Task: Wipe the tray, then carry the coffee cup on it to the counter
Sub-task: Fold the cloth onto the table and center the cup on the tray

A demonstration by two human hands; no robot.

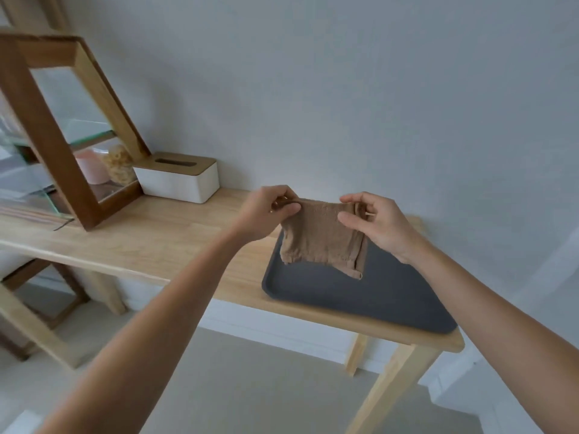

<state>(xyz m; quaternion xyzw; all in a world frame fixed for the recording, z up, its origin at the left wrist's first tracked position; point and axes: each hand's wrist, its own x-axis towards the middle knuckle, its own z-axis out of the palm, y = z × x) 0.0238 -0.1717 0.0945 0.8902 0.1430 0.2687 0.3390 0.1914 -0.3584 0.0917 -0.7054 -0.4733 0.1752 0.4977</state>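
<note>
A dark grey tray (369, 296) lies on the right end of a light wooden table (175, 239). Above its far edge hangs a folded brown cloth (319, 236), stretched between both hands. My left hand (266, 214) pinches the cloth's upper left corner. My right hand (376, 223) pinches its upper right corner. The cloth's lower edge hangs over the tray; I cannot tell whether it touches. No coffee cup is in view.
A white tissue box with a wooden lid (177, 177) stands against the wall at the table's back. A wood-framed glass cabinet (62, 133) holding a pink container and a jar sits at the left. The table's front edge runs close to the tray; floor lies below.
</note>
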